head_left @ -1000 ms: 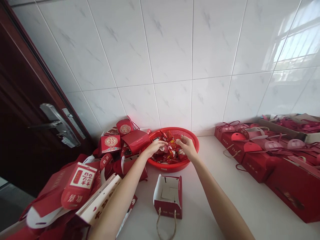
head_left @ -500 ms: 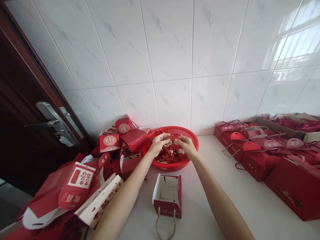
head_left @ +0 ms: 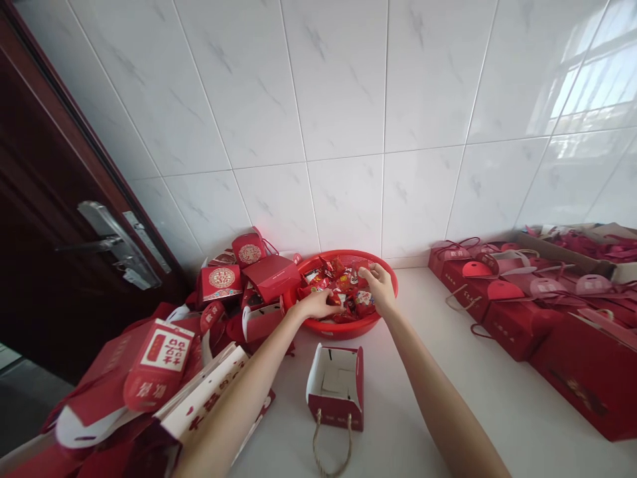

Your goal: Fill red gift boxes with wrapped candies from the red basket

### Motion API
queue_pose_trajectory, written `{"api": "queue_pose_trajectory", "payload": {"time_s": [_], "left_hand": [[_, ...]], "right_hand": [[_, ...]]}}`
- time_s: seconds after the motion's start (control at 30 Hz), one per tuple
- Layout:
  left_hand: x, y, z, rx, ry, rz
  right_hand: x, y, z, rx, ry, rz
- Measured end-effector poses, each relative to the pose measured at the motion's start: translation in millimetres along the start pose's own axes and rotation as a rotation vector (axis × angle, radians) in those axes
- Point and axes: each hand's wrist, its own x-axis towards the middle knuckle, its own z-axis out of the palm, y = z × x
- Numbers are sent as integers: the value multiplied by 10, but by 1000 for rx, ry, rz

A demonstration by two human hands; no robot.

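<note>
A red plastic basket filled with wrapped candies stands against the tiled wall. Over its near left side, my left hand has its fingers closed round a small red wrapped candy. My right hand, at the basket's right side, pinches a red candy packet between thumb and fingers. In front of the basket sits a small gift box, its top open and its white inside bare, with a rope handle hanging towards me.
Red gift boxes and folded cartons lie heaped on the left. Rows of closed red boxes stand on the right, with a cardboard tray of pink-red items behind. A dark door with a metal handle is at far left.
My hands have moved apart over the basket. The left has dropped lower, among the candies at the near side; the right has shifted slightly right, holding a packet.
</note>
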Motion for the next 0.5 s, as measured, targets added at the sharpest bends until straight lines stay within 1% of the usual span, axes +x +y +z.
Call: {"api": "queue_pose_trajectory", "payload": {"time_s": [0.1, 0.23, 0.37, 0.5], "left_hand": [[32, -49, 41, 78, -77, -26], [62, -45, 84, 71, -186, -52], [23, 15, 81, 21, -305, -91], [-29, 103, 56, -11, -377, -119]], "right_hand": [[-23, -24, 4, 29, -28, 37], [-28, -24, 8, 9, -47, 42], [-7, 15, 4, -19, -33, 21], [2, 47, -13, -50, -23, 9]]}}
